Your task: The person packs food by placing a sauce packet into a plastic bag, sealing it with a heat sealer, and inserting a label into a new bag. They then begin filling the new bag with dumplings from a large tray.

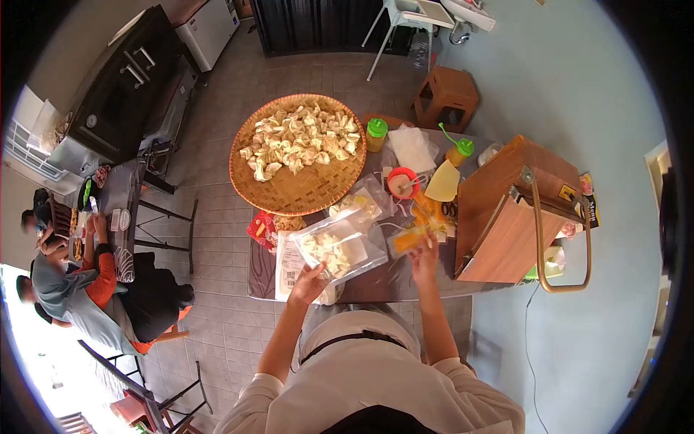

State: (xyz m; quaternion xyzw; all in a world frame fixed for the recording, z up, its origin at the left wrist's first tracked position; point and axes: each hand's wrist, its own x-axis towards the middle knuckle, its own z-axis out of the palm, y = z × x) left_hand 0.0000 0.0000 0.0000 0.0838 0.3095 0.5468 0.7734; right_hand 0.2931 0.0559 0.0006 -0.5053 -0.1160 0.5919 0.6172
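Observation:
My left hand [309, 283] grips the lower left edge of a clear plastic bag [334, 249] with pale folded dumplings inside. My right hand [424, 259] holds a small orange packet [408, 239] to the right of the bag, over the table. Behind the held bag lies another clear bag of dumplings [361, 205]. Beyond it a round woven tray [311, 189] bears a heap of dumplings. More orange packets [429, 211] lie beside a red bowl [403, 183], in front of my right hand.
On the right stands a wooden box [499, 217] with a metal handle. Green-lidded containers [377, 134] stand at the table's back. A red packet [262, 230] and white printed sheets [290, 267] lie at left. People sit at another table [119, 195] far left.

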